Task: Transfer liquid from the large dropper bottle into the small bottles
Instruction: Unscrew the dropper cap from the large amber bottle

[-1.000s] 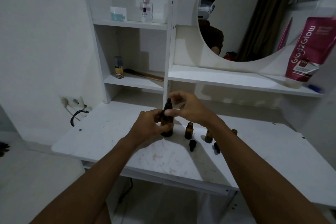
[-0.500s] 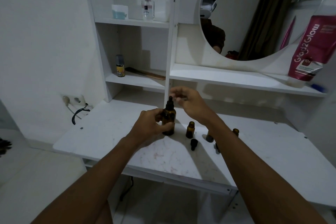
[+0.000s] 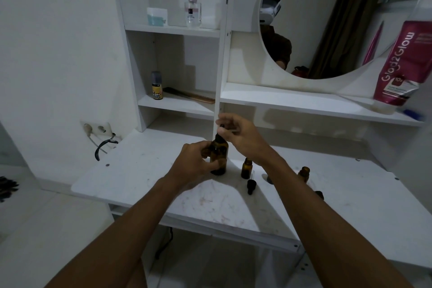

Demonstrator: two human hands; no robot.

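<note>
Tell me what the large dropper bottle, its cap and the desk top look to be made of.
Large dropper bottle: probably amber glass, brown, see-through and glossy. Dropper cap: matte black, likely plastic with a rubber bulb, though too small to be sure. Desk top: white board, seemingly laminate, with faint marbled veins and scuffs.

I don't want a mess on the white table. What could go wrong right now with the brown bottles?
1. The right hand pinches the dropper top of the large dropper bottle, which the left hand grips. Pulled out fast, it might drip on the table.
2. An uncapped small bottle stands near the right wrist; a bump could tip it.
3. A loose dropper cap lies there and might roll away.
</note>
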